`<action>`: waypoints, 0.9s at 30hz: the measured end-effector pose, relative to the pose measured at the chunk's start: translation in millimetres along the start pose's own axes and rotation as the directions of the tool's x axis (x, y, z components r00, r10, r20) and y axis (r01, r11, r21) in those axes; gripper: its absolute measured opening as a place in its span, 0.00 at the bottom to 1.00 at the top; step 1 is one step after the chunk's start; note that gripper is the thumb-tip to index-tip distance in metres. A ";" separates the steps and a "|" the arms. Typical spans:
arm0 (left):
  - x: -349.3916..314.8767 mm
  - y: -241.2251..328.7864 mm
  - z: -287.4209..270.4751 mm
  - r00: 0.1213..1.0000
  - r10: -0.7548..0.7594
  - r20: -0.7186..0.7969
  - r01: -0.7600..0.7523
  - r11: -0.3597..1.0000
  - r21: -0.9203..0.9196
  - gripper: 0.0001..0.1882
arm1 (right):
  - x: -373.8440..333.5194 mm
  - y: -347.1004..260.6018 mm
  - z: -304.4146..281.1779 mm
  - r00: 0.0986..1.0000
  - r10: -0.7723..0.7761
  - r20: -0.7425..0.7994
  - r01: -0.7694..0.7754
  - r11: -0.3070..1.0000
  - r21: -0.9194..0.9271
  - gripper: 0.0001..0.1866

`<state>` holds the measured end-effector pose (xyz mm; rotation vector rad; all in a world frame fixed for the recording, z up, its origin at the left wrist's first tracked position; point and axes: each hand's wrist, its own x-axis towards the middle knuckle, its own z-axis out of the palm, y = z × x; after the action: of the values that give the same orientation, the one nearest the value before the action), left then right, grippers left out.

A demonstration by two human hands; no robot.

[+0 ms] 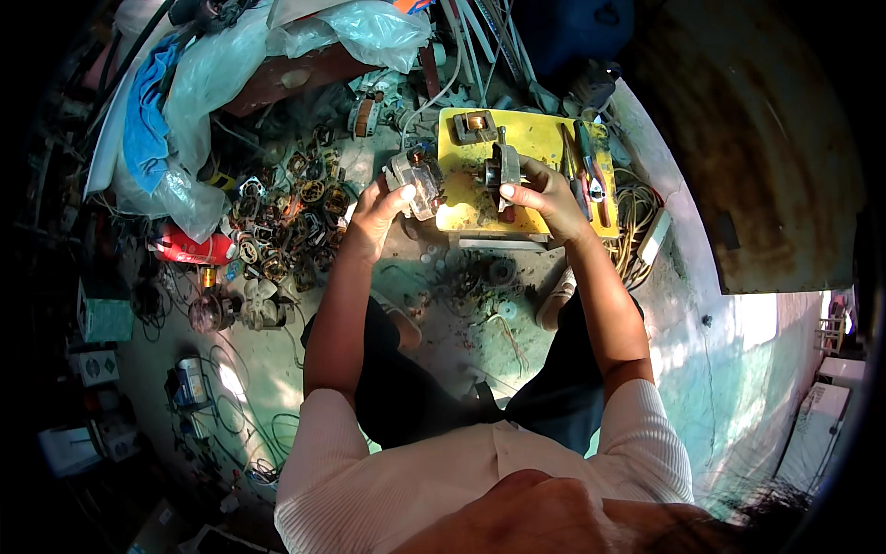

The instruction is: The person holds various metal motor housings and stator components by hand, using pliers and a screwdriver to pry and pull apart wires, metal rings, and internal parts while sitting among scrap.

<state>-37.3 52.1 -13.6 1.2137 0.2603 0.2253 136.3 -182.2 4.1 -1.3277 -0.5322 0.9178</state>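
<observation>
My left hand [373, 216] is closed around a greyish motor housing [417, 183] with copper-coloured windings showing inside it. In my right hand [552, 199] is a dark metal motor part [504, 168], with a short shaft sticking out toward the left. The two parts are held apart, the right one above a yellow board [450, 214] and the left one beside its left edge. On the board's far left corner lies a small metal piece with a copper coil [475, 126]. Pliers [597, 189] and other long-handled tools [581, 148] lie along its right side.
A heap of motor cores and coils [286, 208] covers the floor at left, near a red bag [194, 246]. Dark scraps [480, 282] lie between my feet. Coiled cable [637, 222] sits right of the board, and a large brown panel [766, 157] stands beyond it.
</observation>
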 end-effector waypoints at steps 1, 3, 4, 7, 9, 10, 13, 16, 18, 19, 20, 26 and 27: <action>0.6 -1.2 -1.7 1.000 -0.026 0.003 0.026 1.000 -0.012 0.28 | 1.3 4.2 1.0 0.999 -0.021 -0.038 0.022 1.000 0.009 0.41; 0.8 -2.1 -5.2 0.997 -0.075 0.007 0.075 0.997 -0.035 0.27 | 5.3 11.9 4.8 0.992 -0.065 -0.111 0.068 0.997 0.024 0.42; 1.3 -2.7 -2.5 1.000 -0.030 -0.007 0.030 0.999 -0.033 0.27 | 6.9 9.8 1.5 0.998 0.036 -0.045 -0.032 0.997 0.072 0.45; 0.6 -3.0 -3.9 1.000 -0.025 0.006 0.025 0.999 -0.042 0.26 | 9.9 12.1 11.4 0.988 -0.098 -0.120 0.097 0.995 -0.006 0.46; -1.0 -1.2 -7.1 0.999 -0.047 0.014 0.048 0.998 -0.044 0.26 | 9.7 12.2 18.0 0.948 -0.303 -0.092 0.252 0.898 -0.361 0.45; -1.3 -0.7 -6.0 0.999 -0.043 0.000 0.043 0.998 -0.047 0.27 | 9.6 12.9 21.0 0.918 -0.386 -0.088 0.285 0.798 -0.531 0.45; -2.8 1.1 -2.4 0.999 -0.027 -0.017 0.026 0.997 -0.076 0.26 | 15.7 23.0 27.4 0.812 -0.579 -0.068 0.231 0.428 -0.874 0.45; -5.7 1.5 -3.1 0.999 -0.030 -0.012 0.029 0.996 -0.090 0.26 | 28.5 39.5 29.2 0.765 -0.627 -0.144 0.110 0.348 -0.931 0.42; -6.0 -0.2 -6.2 0.999 -0.035 -0.009 0.034 0.993 -0.113 0.25 | 30.9 44.9 27.4 0.788 -0.587 -0.184 0.049 0.357 -0.933 0.42; -6.0 -1.3 -7.9 0.999 -0.037 -0.009 0.036 0.990 -0.135 0.24 | 31.7 46.0 26.4 0.799 -0.566 -0.202 0.020 0.361 -0.933 0.41; -6.1 -1.7 -9.5 0.999 -0.039 -0.008 0.037 0.987 -0.157 0.23 | 30.9 47.2 25.4 0.802 -0.565 -0.192 0.017 0.344 -0.939 0.40; -6.8 2.0 -4.6 1.000 -0.010 0.001 0.010 0.986 -0.165 0.23 | 25.8 46.6 21.0 0.813 -0.559 -0.161 0.005 0.282 -0.959 0.45; -6.7 1.3 -4.8 1.000 -0.015 -0.007 0.013 0.986 -0.164 0.23 | 24.7 46.4 21.1 0.808 -0.568 -0.155 0.006 0.272 -0.962 0.46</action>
<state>-45.2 54.7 -13.4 1.0479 0.2527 0.2353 121.4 -150.6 -40.5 -2.3332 -0.9559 -0.2548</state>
